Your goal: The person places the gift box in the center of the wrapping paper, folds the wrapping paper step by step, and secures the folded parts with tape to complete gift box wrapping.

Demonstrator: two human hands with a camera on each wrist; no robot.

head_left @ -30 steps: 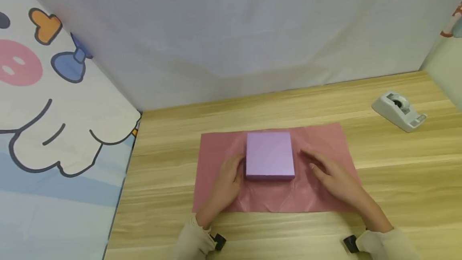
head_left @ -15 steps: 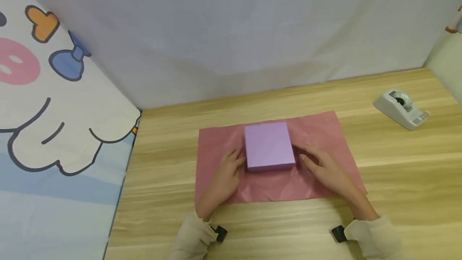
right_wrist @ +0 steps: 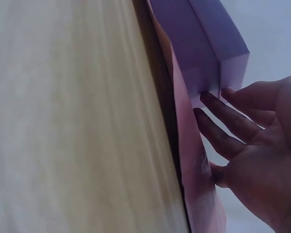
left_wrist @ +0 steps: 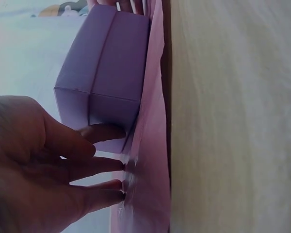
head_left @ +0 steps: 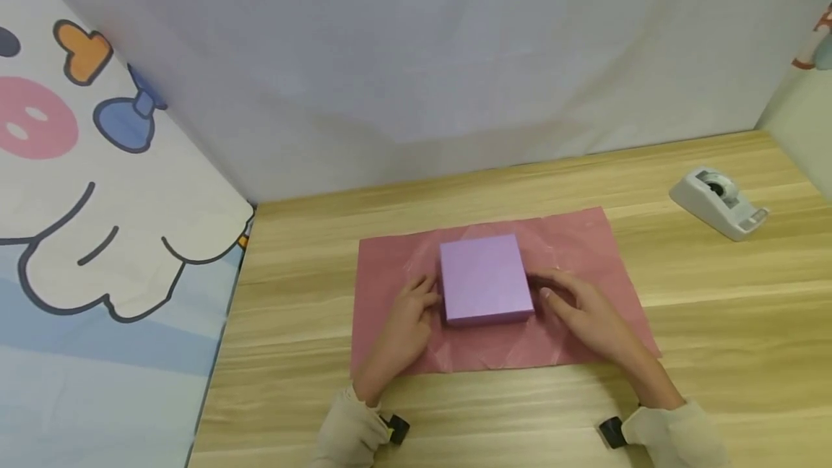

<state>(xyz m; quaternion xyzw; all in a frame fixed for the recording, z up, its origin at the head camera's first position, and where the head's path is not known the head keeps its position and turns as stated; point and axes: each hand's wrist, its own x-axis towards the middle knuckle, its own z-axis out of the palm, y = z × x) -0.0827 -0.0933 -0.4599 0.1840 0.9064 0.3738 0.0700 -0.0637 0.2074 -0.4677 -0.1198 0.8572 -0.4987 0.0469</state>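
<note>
A square lilac box point(head_left: 486, 279) with a seam round its sides lies flat on a sheet of dusty-pink paper point(head_left: 588, 251). My left hand point(head_left: 404, 323) rests at the box's left side, its fingertips down by the paper. In the left wrist view, the left hand's fingers point(left_wrist: 99, 165) are spread, one touching the side of the box low down. My right hand point(head_left: 588, 313) is at the opposite side. The right wrist view has its fingertips right at the box's side point(right_wrist: 203, 73), with other fingers reaching the paper point(right_wrist: 189, 141).
A white tape dispenser point(head_left: 718, 202) with a roll in it stands at the right of the wooden table point(head_left: 292, 295). A pale cloth point(head_left: 455, 56) hangs behind, and a cartoon-printed sheet point(head_left: 130, 237) hangs at the left.
My right hand has come left to the box's side. Box and paper have turned slightly, their right sides swinging away from me. The left hand has stayed beside the box.
</note>
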